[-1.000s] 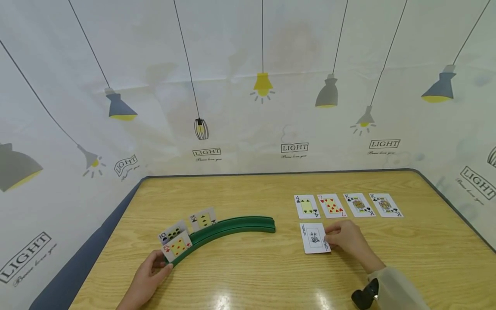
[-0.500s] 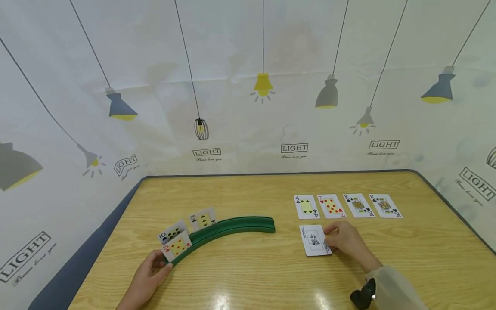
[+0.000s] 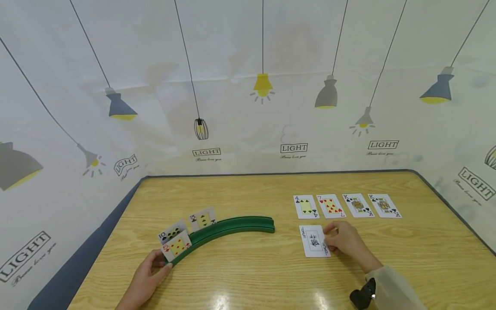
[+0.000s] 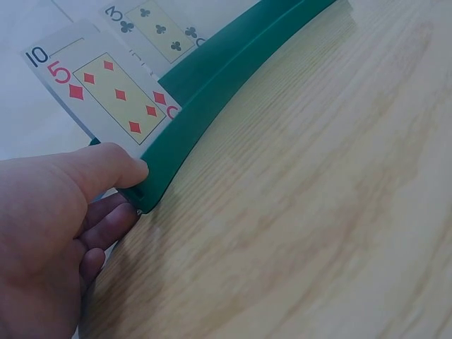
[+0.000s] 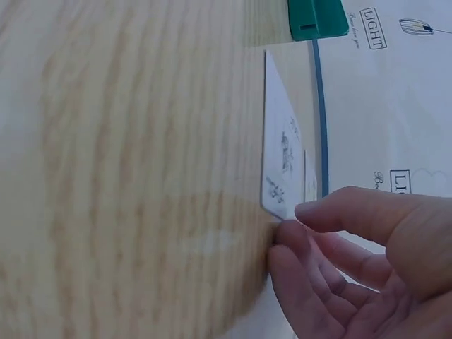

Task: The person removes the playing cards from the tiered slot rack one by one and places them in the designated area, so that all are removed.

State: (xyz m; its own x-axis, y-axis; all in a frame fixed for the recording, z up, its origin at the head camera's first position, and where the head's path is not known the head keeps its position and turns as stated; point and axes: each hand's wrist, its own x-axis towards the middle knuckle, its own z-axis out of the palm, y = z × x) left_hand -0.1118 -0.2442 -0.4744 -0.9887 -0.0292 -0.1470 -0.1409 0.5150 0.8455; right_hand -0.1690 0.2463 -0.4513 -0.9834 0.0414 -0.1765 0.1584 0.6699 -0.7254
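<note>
My left hand (image 3: 145, 280) grips the near-left end of a curved green card holder (image 3: 236, 224), thumb on its front. In its slots stand the 5 of diamonds (image 3: 177, 246), a 10 (image 3: 172, 232) of a black suit partly behind it, and the 3 of clubs (image 4: 159, 32) farther along. My right hand (image 3: 346, 241) pinches the right edge of a black-and-white joker card (image 3: 314, 241), which lies on or just over the table. The right wrist view shows the thumb on top of the joker's corner (image 5: 282, 159) and a fingertip below.
Beyond the joker, a row of face-up cards runs left to right: 4 of clubs (image 3: 306, 207), 7 of hearts (image 3: 331, 206) and two kings (image 3: 358, 205). A wooden table (image 3: 240, 275) bears everything. A pale lamp-printed curtain (image 3: 240, 107) stands along its far and side edges.
The right hand and the joker have shifted slightly nearer to me, mostly in the first half second. The left hand, the card holder and the row of cards stay where they were.
</note>
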